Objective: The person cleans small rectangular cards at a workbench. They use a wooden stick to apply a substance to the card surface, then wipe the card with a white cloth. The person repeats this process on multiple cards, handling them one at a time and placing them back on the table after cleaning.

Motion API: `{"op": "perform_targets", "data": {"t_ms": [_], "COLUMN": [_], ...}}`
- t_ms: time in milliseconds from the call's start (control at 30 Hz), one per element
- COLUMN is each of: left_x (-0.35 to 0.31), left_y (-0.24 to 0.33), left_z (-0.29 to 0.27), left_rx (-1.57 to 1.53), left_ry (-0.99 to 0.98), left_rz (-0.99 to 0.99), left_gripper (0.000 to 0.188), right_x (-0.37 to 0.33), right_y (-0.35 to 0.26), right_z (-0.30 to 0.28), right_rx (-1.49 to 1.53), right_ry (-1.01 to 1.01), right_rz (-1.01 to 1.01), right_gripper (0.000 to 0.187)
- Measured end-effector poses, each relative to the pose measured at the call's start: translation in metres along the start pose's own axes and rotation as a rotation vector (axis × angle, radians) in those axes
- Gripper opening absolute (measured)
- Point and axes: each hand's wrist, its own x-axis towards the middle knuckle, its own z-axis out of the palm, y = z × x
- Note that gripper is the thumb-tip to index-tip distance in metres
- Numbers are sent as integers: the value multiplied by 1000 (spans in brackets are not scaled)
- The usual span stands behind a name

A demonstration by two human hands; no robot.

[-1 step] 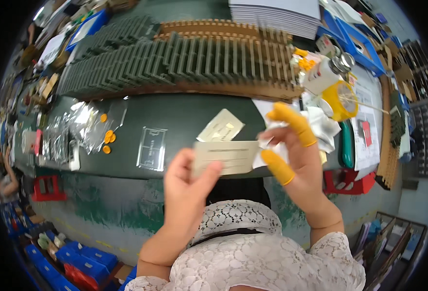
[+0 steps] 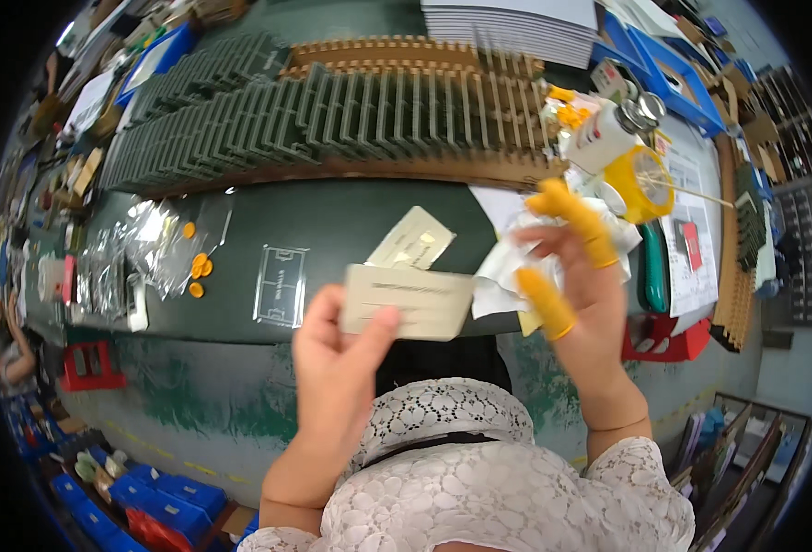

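Observation:
Pinched between thumb and fingers, a cream rectangular plate [image 2: 408,302] with dark printed lines is held level by my left hand [image 2: 337,345] above the table's near edge. Behind it a second cream plate [image 2: 412,239] lies at an angle on the dark green table, its lower end covered. My right hand [image 2: 581,285] is off to the right, with yellow finger cots on the thumb and some fingers. Its thumb and forefinger stand apart over a crumpled white cloth [image 2: 498,281]; whether the fingers touch the cloth I cannot tell. A clear printed plate [image 2: 280,285] lies left.
Slotted wooden racks [image 2: 332,171] of upright dark plates span the back. A white bottle [image 2: 599,138], yellow tape roll [image 2: 640,189] and green tool handle [image 2: 652,267] are at right. Plastic bags [image 2: 153,235] and orange finger cots [image 2: 201,264] lie left. Red stools stand below.
My right hand has drawn away from the plate's right end toward the right. My left hand has shifted slightly left with the plate, and more of the white cloth shows.

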Motion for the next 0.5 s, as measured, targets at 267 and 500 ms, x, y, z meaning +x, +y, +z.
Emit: {"op": "perform_targets", "data": {"t_ms": [267,500], "left_x": [3,5], "left_y": [21,21], "left_z": [-20,-16], "left_rx": [92,121], "left_ry": [95,56], "left_rz": [50,11], "left_gripper": [13,13], "right_x": [-23,-25], "right_y": [30,37], "right_z": [-64,-54], "right_rx": [-524,-761], "right_ry": [278,189], "right_rz": [155,157], "right_gripper": [34,15]}}
